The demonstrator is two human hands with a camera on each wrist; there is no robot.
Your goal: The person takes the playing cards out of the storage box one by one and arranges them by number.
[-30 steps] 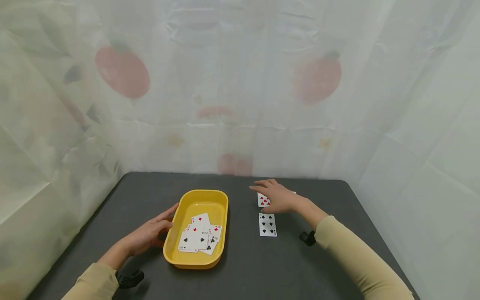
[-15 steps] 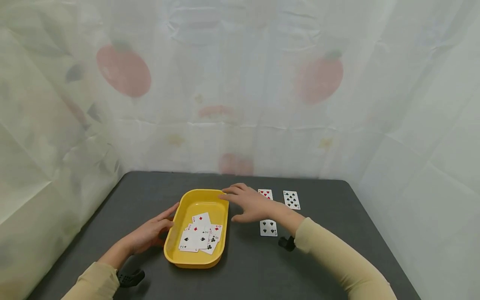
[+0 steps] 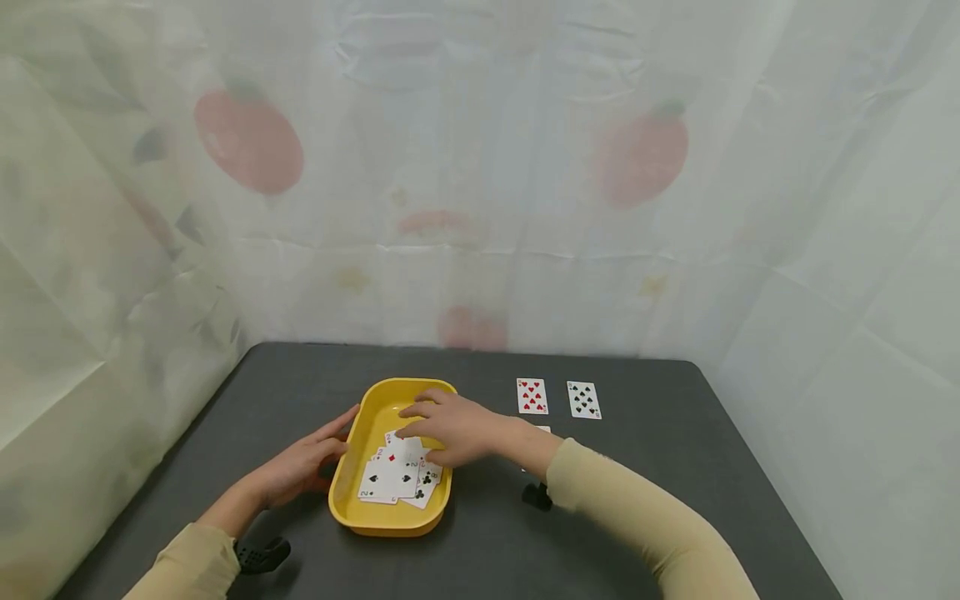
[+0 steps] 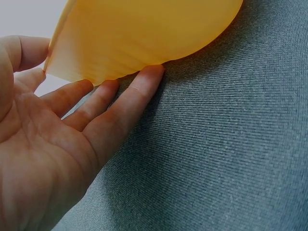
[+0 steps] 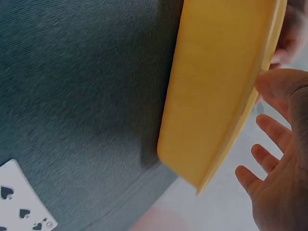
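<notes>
Right hand [image 3: 450, 431] reached over tray [image 3: 375, 400], grip released, fingers above cards [image 3: 396, 478]; left hand [image 3: 303, 465] grip released, braced tray. Best pinch one card only.

Yellow tray [image 3: 365, 414]: smooth, semi-gloss plastic. Playing cards [image 3: 396, 476] inside the tray: glossy coated paper. Tabletop [image 4: 231, 159] beneath the tray: matt, finely ribbed grey cloth.

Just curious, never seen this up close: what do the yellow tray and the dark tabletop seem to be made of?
The yellow tray looks like moulded plastic: smooth, slightly glossy, with rounded corners and a thin rim. The tabletop seems covered in dark grey woven fabric, matte, with a fine diagonal rib in the left wrist view; what lies beneath cannot be told.
</notes>
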